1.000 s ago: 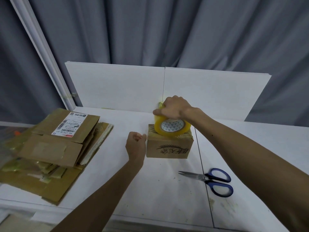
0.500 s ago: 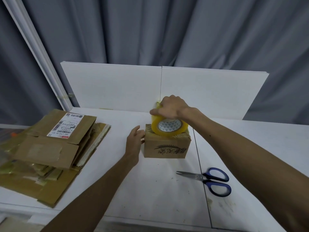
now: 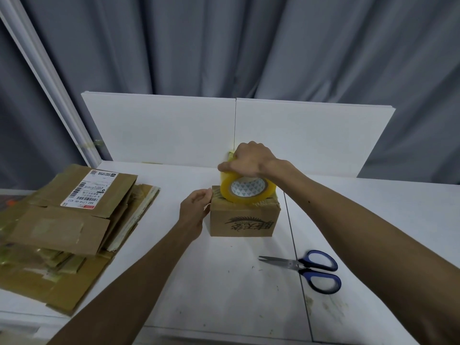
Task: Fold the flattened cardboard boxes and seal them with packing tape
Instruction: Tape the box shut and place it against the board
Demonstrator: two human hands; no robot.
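Right hand (image 3: 249,160) clamps from above on the yellow packing tape roll (image 3: 249,195), which stands on edge atop the small cardboard box (image 3: 242,220) at frame centre. Left hand (image 3: 195,209) has bent fingers against the box's upper left corner; whether it pinches a tape end or only presses cannot be told. A stack of flattened cardboard boxes (image 3: 62,227) with a shipping label (image 3: 89,189) fills the left, cut off by the frame edge. Blue-handled scissors (image 3: 306,267) lie at lower right on the white table (image 3: 224,295), blades pointing left, well apart from the box. The box's long axis runs left to right, and the roll's open core faces the viewer. The hand hides the roll's top, and the roll hides much of the box top.
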